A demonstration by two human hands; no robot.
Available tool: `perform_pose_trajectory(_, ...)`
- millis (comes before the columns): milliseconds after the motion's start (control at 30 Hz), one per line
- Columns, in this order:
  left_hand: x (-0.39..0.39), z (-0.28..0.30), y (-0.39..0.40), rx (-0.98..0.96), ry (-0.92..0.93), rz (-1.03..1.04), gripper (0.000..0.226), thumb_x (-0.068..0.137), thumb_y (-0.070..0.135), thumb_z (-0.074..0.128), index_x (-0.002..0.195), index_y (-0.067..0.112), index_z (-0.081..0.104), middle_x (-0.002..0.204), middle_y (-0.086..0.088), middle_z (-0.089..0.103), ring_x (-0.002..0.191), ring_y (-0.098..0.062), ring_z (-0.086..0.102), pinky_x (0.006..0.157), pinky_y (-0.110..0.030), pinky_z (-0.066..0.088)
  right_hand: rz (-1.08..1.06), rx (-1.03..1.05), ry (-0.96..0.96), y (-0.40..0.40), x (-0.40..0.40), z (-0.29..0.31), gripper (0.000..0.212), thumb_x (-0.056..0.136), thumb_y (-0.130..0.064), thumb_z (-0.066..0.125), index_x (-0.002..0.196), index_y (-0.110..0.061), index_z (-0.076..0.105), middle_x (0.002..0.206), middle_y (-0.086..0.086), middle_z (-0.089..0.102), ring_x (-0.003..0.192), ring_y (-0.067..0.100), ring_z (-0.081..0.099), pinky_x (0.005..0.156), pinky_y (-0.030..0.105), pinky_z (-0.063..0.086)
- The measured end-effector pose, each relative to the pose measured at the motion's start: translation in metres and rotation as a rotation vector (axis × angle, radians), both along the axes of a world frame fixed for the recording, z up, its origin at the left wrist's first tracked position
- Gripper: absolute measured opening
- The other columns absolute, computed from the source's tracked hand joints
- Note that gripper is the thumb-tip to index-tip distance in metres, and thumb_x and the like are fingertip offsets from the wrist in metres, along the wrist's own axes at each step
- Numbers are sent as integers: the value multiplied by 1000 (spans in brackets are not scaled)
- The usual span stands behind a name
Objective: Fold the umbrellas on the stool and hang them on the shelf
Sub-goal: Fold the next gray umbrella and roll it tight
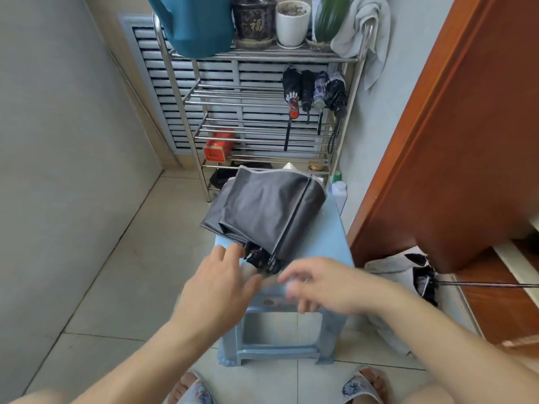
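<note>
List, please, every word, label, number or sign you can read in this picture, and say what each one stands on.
"福": in gold on the dark flowerpot on top of the metal shelf.
Print on the red box on a lower rung: too blurred to read.
Nothing else legible.

You stand in a home entryway: tiled floor (pixel 122 287), wooden door (pixel 455 135), steel shelf (pixel 262 94) bearing plant pots (pixel 292 23).
</note>
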State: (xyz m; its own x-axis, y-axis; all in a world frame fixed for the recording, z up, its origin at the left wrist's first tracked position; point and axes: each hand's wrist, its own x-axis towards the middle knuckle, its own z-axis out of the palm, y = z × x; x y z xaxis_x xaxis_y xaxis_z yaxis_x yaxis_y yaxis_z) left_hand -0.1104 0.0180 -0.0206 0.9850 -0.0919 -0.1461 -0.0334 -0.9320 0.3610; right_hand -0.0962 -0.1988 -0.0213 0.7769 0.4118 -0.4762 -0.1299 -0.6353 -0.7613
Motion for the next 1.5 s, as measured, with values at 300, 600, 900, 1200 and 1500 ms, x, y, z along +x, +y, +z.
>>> perform_pose_trajectory(300, 4, -16, 12, 11, -90, -165, 32, 97, 37, 58, 92, 20, 31, 89, 7, 42, 75, -27, 44, 68, -42, 44, -585, -102, -471, -39, 38, 15, 17, 97, -13, 57, 95, -22, 71, 86, -3, 72, 77, 14, 68, 81, 37, 55)
perform_pose_trajectory(600, 39, -14, 90, -233, 136, -334, 16, 96, 43, 67, 110, 35, 69, 90, 13, 67, 83, -8, 60, 77, -31, 50, -193, -314, -732, -45, 43, 24, 34, 100, -32, 60, 133, -30, 63, 143, -9, 50, 136, 10, 30, 111, 20, 17)
perform_pose_trajectory(900, 40, -28, 116, -290, 103, -296, 29, 91, 33, 74, 115, 48, 69, 103, 31, 68, 98, 6, 62, 87, -24, 50, -107, -527, -502, -9, 105, 42, 42, 102, -44, 52, 140, -27, 54, 146, 1, 51, 138, 27, 43, 115, 47, 34)
perform_pose_trajectory(1200, 47, -26, 117, -255, 156, -339, 31, 90, 41, 67, 120, 49, 63, 104, 20, 70, 97, -1, 62, 90, -31, 53, -204, -699, -147, 43, 213, 15, 71, 99, -64, 44, 141, -7, 54, 149, 9, 50, 132, 34, 50, 106, 42, 41)
perform_pose_trajectory(1500, 53, -27, 119, -253, 193, -356, 31, 89, 40, 66, 117, 52, 62, 101, 21, 71, 95, -2, 63, 88, -32, 53, -403, -68, -217, 57, 236, 17, 12, 88, -4, 76, 85, -12, 68, 79, 3, 63, 77, 18, 56, 62, 27, 46)
